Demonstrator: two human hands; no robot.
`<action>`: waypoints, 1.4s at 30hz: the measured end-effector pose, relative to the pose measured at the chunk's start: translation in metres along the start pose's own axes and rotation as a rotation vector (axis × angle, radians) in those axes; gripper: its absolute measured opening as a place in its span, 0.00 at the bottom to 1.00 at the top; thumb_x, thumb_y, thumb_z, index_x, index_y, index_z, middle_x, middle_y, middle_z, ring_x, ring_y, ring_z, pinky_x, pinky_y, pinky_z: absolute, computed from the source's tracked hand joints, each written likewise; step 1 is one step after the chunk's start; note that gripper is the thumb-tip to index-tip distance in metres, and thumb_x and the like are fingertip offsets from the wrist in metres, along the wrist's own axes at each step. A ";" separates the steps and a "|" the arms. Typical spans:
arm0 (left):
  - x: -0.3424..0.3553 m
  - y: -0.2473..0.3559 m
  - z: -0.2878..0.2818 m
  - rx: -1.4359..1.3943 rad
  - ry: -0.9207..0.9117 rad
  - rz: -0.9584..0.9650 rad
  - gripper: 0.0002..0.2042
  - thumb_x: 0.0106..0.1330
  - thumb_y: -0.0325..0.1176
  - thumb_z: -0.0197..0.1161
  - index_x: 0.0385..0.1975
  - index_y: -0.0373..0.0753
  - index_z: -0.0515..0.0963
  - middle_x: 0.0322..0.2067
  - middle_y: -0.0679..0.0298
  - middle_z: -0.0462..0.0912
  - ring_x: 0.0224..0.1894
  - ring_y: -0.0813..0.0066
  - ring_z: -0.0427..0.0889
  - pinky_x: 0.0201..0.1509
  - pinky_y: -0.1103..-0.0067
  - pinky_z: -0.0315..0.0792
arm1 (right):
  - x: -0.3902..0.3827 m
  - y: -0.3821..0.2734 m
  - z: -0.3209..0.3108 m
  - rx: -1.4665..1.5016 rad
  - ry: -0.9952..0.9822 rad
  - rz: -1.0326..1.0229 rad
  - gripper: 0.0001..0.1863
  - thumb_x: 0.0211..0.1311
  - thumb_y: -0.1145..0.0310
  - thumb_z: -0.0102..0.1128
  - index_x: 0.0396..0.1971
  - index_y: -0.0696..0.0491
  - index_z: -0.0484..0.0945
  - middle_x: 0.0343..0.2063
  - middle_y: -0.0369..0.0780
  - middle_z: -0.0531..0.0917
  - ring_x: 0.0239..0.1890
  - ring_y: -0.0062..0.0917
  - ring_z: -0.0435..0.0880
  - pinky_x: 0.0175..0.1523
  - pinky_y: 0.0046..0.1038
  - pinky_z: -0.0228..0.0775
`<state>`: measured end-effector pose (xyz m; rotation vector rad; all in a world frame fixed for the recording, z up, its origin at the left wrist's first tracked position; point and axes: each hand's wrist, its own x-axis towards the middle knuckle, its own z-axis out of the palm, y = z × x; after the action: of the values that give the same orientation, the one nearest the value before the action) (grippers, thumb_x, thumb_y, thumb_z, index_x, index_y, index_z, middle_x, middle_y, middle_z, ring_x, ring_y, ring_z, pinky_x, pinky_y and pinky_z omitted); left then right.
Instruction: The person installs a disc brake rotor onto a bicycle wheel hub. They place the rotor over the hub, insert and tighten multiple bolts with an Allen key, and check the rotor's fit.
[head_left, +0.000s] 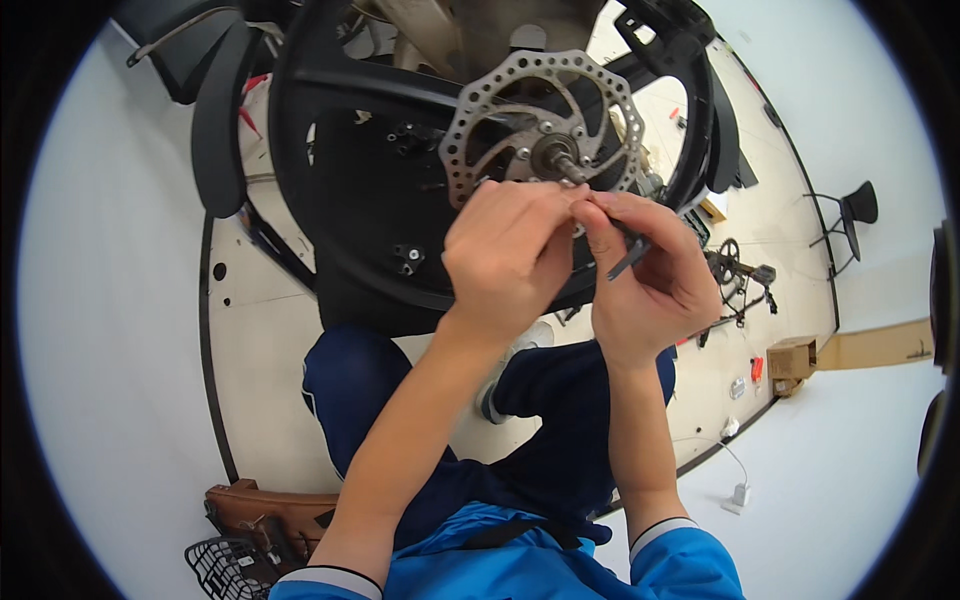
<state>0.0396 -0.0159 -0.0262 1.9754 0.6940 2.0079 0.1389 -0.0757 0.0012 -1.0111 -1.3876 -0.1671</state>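
Note:
My left hand (508,250) has its fingers closed at the tip of the threaded axle (567,163), hiding what they grip. My right hand (650,275) pinches a dark, slim tool (627,258) just beside it, its thumb almost touching my left fingers. The axle sticks out of the hub of a silver perforated brake disc (539,64), mounted on a black spoked wheel (300,80). The wheel lies on a black chair seat (365,230) with armrests, where small black parts (408,258) lie.
Bicycle cranks and parts (735,270) lie on the floor at right, near cardboard boxes (790,365) and a small black chair (855,205). A brown board (265,510) and black wire basket (220,565) sit at lower left. White walls border both sides.

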 end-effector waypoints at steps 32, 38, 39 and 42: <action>-0.010 -0.004 -0.017 0.261 -0.117 -0.048 0.14 0.51 0.29 0.77 0.40 0.49 0.91 0.44 0.66 0.76 0.46 0.63 0.69 0.49 0.72 0.65 | 0.005 0.019 -0.035 -0.259 -0.432 0.218 0.06 0.68 0.79 0.64 0.41 0.64 0.84 0.23 0.39 0.79 0.23 0.20 0.72 0.28 0.22 0.61; -0.014 -0.005 -0.015 0.266 -0.125 -0.050 0.15 0.53 0.29 0.76 0.41 0.51 0.91 0.44 0.66 0.76 0.47 0.63 0.69 0.51 0.70 0.64 | -0.007 0.019 -0.024 -0.336 -0.329 0.086 0.06 0.67 0.80 0.64 0.41 0.64 0.84 0.23 0.41 0.79 0.22 0.24 0.73 0.28 0.24 0.64; -0.014 -0.005 -0.015 0.274 -0.124 -0.049 0.15 0.54 0.29 0.75 0.42 0.51 0.91 0.44 0.67 0.76 0.47 0.63 0.69 0.51 0.70 0.64 | -0.011 0.014 -0.021 -0.379 -0.337 0.104 0.06 0.67 0.80 0.65 0.42 0.64 0.84 0.22 0.41 0.78 0.21 0.25 0.74 0.27 0.25 0.64; -0.014 -0.004 -0.014 0.292 -0.122 -0.048 0.14 0.55 0.29 0.74 0.42 0.52 0.91 0.44 0.68 0.76 0.47 0.64 0.69 0.51 0.70 0.63 | -0.025 0.017 -0.011 -0.298 -0.329 0.132 0.07 0.67 0.80 0.65 0.43 0.64 0.84 0.22 0.41 0.78 0.21 0.24 0.74 0.27 0.24 0.64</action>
<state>0.0259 -0.0212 -0.0403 2.1936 1.0453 1.8261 0.1518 -0.0846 -0.0270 -1.4234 -1.6170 -0.1141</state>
